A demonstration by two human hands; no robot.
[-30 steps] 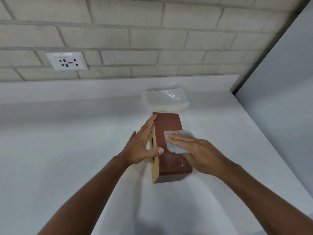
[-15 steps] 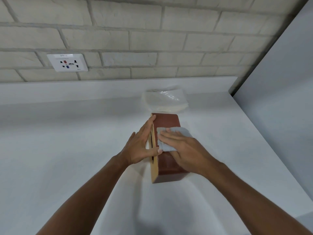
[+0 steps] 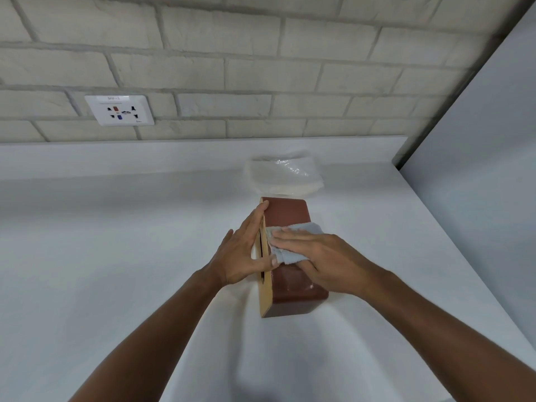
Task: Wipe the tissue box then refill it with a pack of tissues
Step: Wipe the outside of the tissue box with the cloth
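Note:
A brown tissue box (image 3: pixel 287 216) with a light wooden lid lies on its side on the white counter (image 3: pixel 116 256), its slotted lid facing left. My left hand (image 3: pixel 242 253) rests flat against the lid, thumb hooked over the top edge. My right hand (image 3: pixel 319 256) presses a pale blue-grey cloth (image 3: pixel 301 242) onto the box's upper brown face with straight fingers. A clear-wrapped pack of white tissues (image 3: pixel 282 177) lies just behind the box, near the wall.
A brick wall with a white power socket (image 3: pixel 119 110) runs along the back. A grey panel (image 3: pixel 478 169) closes off the right side, and the counter's right edge runs close to the box.
My right hand has slid the cloth along the box's top face, first away from me, then slightly back and left toward the lid. My left hand keeps its place on the lid.

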